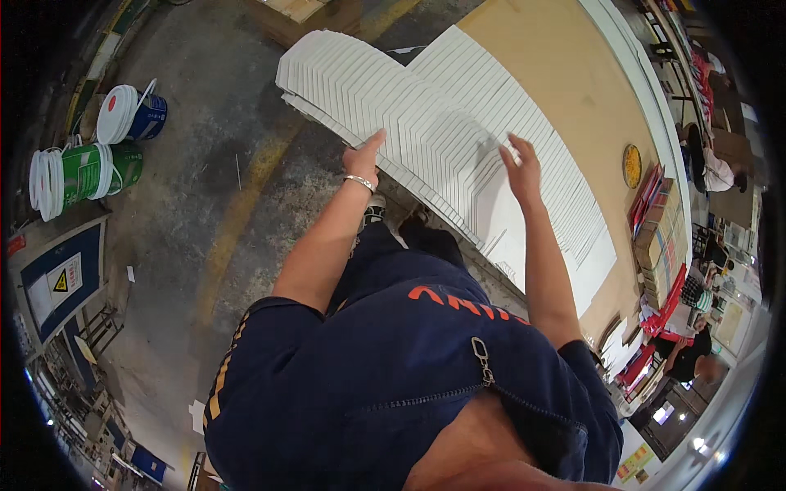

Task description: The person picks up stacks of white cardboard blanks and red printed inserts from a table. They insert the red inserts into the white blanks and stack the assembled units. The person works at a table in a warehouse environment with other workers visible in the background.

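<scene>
Far to the left of our left hand, on the concrete floor, we see a green bucket (98,170) lying beside a stack of white lids (45,182), and above it a blue bucket (151,116) with a white lid (117,113). A faded yellow line (237,209) runs on the floor between these buckets and our left arm.

Our left hand (364,155) wears a silver bracelet (359,181) at the wrist. Its fingers are together and stretched, and they press on the near edge of the fanned stack of white sheets (385,98); it does not clamp anything. The stack spreads like stairs from above this hand to the right, over the brown desk (540,57).

Our right hand (521,164) is open, with fingers a little apart, and it lies flat on top of the white sheets, to the right of the left hand. Further right of this hand a round yellow thing (631,165) rests on the desk, and beyond it stand piles of cardboard boxes (659,237). Other people (692,348) work near there.
</scene>
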`<state>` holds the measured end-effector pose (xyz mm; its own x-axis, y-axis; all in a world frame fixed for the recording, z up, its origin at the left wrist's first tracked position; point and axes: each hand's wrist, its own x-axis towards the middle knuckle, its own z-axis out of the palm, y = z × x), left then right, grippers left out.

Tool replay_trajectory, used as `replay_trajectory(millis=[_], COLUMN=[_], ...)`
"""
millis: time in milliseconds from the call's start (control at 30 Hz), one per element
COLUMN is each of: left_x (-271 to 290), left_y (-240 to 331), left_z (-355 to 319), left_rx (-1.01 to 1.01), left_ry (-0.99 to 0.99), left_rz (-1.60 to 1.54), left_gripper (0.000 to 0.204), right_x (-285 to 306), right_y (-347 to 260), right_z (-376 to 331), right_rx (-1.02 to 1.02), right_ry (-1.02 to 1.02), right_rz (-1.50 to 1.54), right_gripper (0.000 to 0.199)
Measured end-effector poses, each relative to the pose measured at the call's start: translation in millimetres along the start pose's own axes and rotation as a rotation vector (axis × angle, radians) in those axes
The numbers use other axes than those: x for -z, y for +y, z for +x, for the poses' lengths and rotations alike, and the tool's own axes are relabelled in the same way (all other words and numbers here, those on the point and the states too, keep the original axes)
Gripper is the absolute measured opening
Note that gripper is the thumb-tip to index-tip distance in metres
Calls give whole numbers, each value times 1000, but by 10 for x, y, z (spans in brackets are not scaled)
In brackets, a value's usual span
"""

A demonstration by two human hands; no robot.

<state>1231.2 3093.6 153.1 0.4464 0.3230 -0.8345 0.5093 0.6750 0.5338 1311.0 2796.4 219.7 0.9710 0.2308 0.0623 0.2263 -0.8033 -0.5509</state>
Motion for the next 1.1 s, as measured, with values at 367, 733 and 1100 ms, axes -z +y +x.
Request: replay_trajectory(millis=[367, 733, 1100], left_x=[-22, -127, -124], left_y=[-193, -223, -254], left_z=[142, 78, 149], left_rx=[-151, -307, -435], left_ry=[85, 198, 71], left_rz=[-128, -35, -165], left_gripper=[86, 97, 91], right_x=[-622, -441, -528], right_y=[-350, -306, -119], right_z=[706, 787, 853], right_rx=[30, -196, -225], right_ry=[-244, -411, -519], right_rz=[16, 334, 342], right_gripper=[38, 29, 29])
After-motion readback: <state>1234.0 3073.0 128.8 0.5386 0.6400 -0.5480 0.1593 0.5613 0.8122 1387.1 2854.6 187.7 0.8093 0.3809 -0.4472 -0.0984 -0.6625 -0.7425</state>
